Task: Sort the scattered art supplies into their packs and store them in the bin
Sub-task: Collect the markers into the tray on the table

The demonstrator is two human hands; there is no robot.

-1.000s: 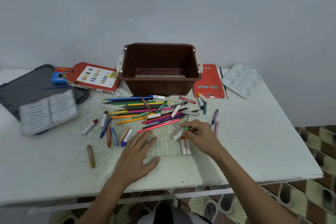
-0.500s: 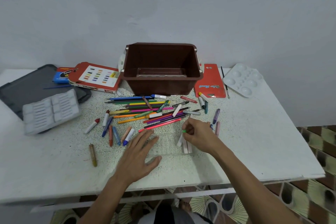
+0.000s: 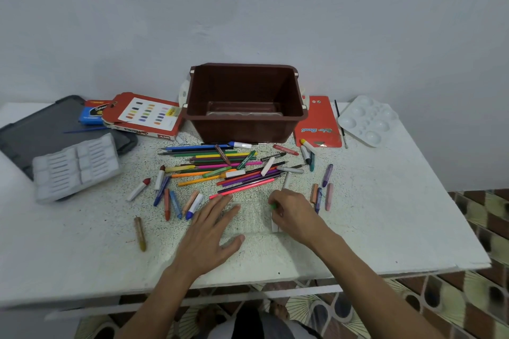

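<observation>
The near edge of the worktop [image 3: 248, 278] runs across the bottom of the view. Both forearms cross it, and a strip of bare surface lies between that edge and the hands. The left hand [image 3: 212, 237] lies flat, palm down, fingers straight and spread, thumb out to the side. Its fingertips are at the left end of a clear plastic tray [image 3: 252, 219] that is hard to make out against the speckled top. The right hand [image 3: 296, 217] sits at the tray's right end, knuckles up, fingers curled to pinch a green-tipped crayon [image 3: 273, 206]. White crayons [image 3: 275, 227] peek out beneath it. The two hands are apart, with the tray's middle between them. Left of the left hand an olive crayon [image 3: 140, 234] lies alone, with bare surface out toward the left edge. To the right, open surface runs to the right edge and front corner. Just beyond, a few crayons [image 3: 321, 194] lie beside the right hand, and the scattered pile of pencils and markers [image 3: 220, 168] spreads across the middle. Further left, a grey moulded insert [image 3: 74, 168] overlaps a dark lid [image 3: 41, 132]. At the back, the brown bin [image 3: 242, 129] stands upright near the wall. A red pastel box [image 3: 143, 118] lies on its left, and a red pack [image 3: 319, 124], a brush [image 3: 341, 126] and a white palette [image 3: 367, 120] on its right.
</observation>
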